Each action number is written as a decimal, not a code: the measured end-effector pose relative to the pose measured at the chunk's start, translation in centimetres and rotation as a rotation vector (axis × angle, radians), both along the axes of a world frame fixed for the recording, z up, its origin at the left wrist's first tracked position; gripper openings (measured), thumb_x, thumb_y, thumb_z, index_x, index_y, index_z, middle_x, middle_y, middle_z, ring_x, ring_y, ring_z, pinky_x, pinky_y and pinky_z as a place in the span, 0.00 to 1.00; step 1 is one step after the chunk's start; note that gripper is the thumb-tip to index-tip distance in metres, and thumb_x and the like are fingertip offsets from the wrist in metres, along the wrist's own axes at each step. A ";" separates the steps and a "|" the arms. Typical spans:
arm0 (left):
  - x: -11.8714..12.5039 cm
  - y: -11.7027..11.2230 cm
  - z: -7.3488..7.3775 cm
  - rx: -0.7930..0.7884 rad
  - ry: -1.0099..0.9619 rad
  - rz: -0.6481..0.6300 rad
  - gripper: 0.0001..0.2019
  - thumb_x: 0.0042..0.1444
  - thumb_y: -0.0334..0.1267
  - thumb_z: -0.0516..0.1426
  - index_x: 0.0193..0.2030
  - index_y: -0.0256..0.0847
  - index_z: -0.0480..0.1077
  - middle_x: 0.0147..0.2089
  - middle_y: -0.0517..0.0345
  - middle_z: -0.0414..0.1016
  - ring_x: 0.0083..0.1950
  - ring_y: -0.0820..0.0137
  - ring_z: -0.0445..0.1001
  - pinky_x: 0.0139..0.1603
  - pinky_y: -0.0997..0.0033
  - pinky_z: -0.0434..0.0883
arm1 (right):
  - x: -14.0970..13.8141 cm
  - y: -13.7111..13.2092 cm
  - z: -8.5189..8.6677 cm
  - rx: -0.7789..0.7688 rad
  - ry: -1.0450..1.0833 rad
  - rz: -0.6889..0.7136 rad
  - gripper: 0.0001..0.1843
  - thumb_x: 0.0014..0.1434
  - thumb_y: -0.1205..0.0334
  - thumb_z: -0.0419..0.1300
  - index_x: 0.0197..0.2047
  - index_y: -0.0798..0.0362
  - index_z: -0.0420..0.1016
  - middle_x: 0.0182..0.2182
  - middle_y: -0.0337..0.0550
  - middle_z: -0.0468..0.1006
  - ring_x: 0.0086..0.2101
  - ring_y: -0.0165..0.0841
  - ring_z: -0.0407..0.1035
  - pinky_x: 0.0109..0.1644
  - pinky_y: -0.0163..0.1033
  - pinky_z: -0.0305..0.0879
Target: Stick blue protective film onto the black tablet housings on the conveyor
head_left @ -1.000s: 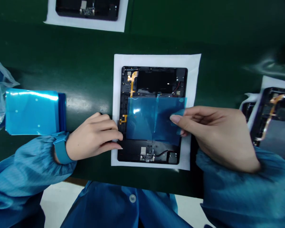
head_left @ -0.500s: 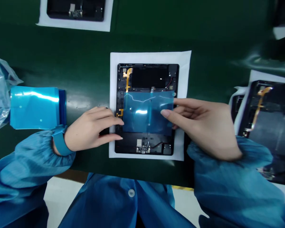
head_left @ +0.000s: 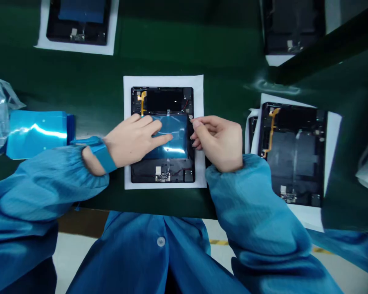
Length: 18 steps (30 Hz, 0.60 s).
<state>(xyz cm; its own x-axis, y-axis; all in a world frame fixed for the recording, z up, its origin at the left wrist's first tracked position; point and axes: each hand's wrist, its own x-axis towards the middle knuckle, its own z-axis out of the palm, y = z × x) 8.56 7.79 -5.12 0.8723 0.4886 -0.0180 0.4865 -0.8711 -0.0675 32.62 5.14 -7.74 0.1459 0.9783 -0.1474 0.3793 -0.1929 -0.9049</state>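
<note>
An opened tablet (head_left: pixel 144 171) lies on a white sheet (head_left: pixel 164 81), its circuit parts and orange flex cable (head_left: pixel 142 104) exposed. Across its middle lies a blue translucent film (head_left: pixel 178 141), flat over the dark battery area. My left hand (head_left: pixel 135 139) rests on the film's left part with fingers spread, hiding that side. At the tablet's right edge is my right hand (head_left: pixel 219 141), thumb and forefinger pressed together just beyond the film. Whatever the pinch holds, if anything, is too small to make out.
A stack of blue films (head_left: pixel 37 139) sits left, beside a clear plastic bag (head_left: pixel 0 118). To the right, another opened tablet (head_left: pixel 294 163) lies on white sheets. More tablets are at the back left (head_left: pixel 76 24) and back right (head_left: pixel 294 26). The green table's front edge is near my body.
My left hand has moved from the tablet's left edge onto the film. My right hand has let go of the film's right edge, its fingertips now pinched beside it. The view has shifted.
</note>
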 end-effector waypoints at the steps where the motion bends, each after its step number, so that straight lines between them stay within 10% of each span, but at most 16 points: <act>1: 0.8 -0.1 0.2 -0.014 0.037 0.002 0.25 0.69 0.28 0.44 0.68 0.48 0.66 0.48 0.47 0.73 0.46 0.60 0.72 0.42 0.60 0.65 | 0.0 0.1 -0.2 -0.001 0.015 -0.005 0.10 0.61 0.57 0.62 0.38 0.55 0.80 0.21 0.38 0.76 0.18 0.27 0.68 0.20 0.33 0.65; 10: 1.4 -0.2 0.6 -0.166 0.029 0.156 0.28 0.69 0.30 0.45 0.74 0.52 0.57 0.58 0.44 0.71 0.54 0.54 0.74 0.52 0.53 0.70 | -0.3 -1.3 -0.2 0.247 -0.312 0.097 0.13 0.63 0.57 0.60 0.45 0.54 0.82 0.26 0.41 0.78 0.25 0.32 0.71 0.34 0.41 0.70; 13: -2.3 0.1 0.2 -0.217 -0.163 0.322 0.30 0.67 0.42 0.52 0.74 0.40 0.55 0.65 0.39 0.66 0.65 0.49 0.67 0.62 0.47 0.68 | -2.0 -2.0 0.8 0.458 -0.585 0.427 0.16 0.69 0.56 0.55 0.49 0.54 0.82 0.35 0.47 0.80 0.35 0.36 0.73 0.42 0.43 0.68; 18: -6.3 -0.1 -0.9 -0.422 -0.156 0.350 0.59 0.50 0.74 0.59 0.77 0.35 0.45 0.79 0.35 0.44 0.79 0.41 0.44 0.77 0.38 0.48 | -4.7 0.1 1.3 0.519 -0.845 0.905 0.29 0.70 0.44 0.52 0.63 0.56 0.75 0.46 0.55 0.76 0.41 0.42 0.68 0.45 0.46 0.64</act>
